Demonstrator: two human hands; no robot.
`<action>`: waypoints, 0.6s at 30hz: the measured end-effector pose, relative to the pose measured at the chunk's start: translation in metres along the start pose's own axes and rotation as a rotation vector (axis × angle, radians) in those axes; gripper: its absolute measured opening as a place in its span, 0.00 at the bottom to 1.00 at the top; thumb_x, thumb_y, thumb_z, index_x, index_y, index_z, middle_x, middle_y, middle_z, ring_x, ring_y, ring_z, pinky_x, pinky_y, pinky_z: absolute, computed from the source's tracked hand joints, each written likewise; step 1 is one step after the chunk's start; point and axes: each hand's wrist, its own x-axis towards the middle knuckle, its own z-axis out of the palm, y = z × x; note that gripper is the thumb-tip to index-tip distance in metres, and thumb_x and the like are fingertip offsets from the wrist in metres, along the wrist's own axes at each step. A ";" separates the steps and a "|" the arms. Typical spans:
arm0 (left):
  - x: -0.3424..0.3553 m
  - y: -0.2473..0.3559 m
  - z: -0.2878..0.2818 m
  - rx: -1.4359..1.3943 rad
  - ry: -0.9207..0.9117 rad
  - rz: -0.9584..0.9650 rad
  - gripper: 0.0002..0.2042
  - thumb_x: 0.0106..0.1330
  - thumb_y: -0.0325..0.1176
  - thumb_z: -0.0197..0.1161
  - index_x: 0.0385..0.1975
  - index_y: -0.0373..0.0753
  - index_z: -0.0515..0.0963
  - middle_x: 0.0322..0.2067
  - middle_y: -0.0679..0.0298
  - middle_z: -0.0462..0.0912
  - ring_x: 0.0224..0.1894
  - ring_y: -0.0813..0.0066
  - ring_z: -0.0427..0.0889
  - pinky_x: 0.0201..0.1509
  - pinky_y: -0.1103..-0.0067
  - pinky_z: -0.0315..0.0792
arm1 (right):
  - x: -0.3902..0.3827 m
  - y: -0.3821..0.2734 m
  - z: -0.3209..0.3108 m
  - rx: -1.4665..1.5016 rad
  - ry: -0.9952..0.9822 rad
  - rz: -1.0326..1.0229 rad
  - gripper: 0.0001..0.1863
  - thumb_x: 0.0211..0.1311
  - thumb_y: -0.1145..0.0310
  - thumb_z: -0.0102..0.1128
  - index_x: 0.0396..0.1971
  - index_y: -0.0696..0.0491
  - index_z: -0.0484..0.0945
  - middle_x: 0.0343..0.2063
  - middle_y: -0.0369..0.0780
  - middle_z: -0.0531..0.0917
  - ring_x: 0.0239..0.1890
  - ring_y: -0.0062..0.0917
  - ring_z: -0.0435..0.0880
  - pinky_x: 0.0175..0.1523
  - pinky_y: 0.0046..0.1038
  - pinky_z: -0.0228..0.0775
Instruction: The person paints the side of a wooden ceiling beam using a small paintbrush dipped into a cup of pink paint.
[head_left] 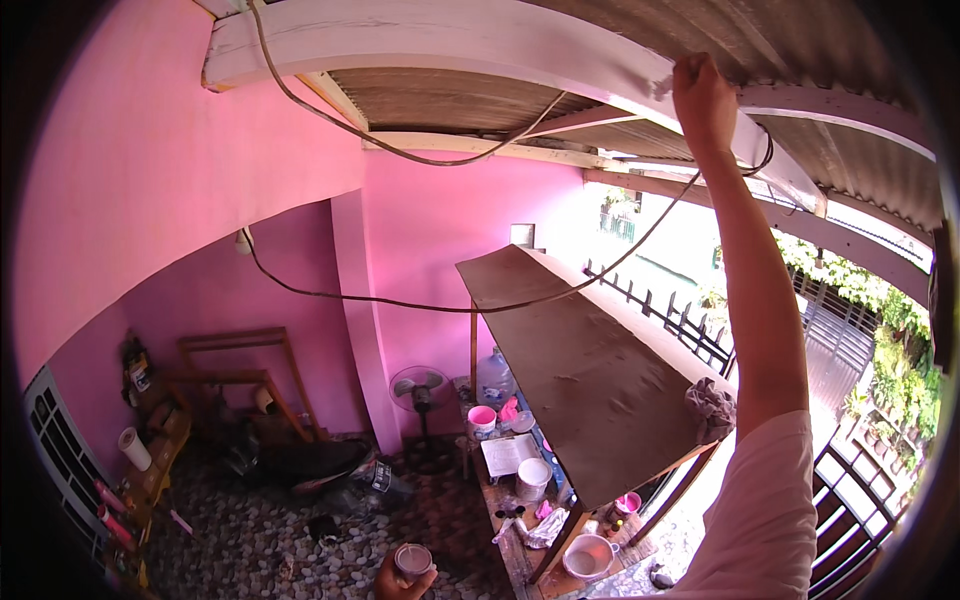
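Observation:
At the lower edge, my left hand (pixel 390 582) is wrapped round a small round cup (pixel 411 561); what is inside cannot be made out clearly. My right arm is stretched high overhead. Closed like a fist, my right hand (pixel 704 102) is up against the white-painted roof beam (pixel 480 38), and whatever its fingers hold is hidden. Just left of the knuckles the beam's paint shows a greyish, uneven patch. A dark cable (pixel 400 300) hangs in a loop from the beam beside my right wrist.
Below stands a stall with a brown sheet top (pixel 590 370) and a crumpled cloth (pixel 711 408). Its table holds a white bucket (pixel 533 479), a basin (pixel 588 556) and an open book (pixel 508 455). A fan (pixel 421 390) and a motorcycle (pixel 320 462) stand near the pink wall (pixel 440 220).

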 end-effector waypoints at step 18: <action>-0.002 0.014 0.021 0.139 -0.028 -0.088 0.22 0.55 0.31 0.73 0.49 0.36 0.75 0.42 0.65 0.81 0.43 0.76 0.79 0.49 0.78 0.72 | -0.025 -0.029 0.024 0.933 -0.173 0.560 0.17 0.66 0.64 0.57 0.31 0.67 0.73 0.23 0.45 0.83 0.22 0.29 0.86 0.26 0.25 0.82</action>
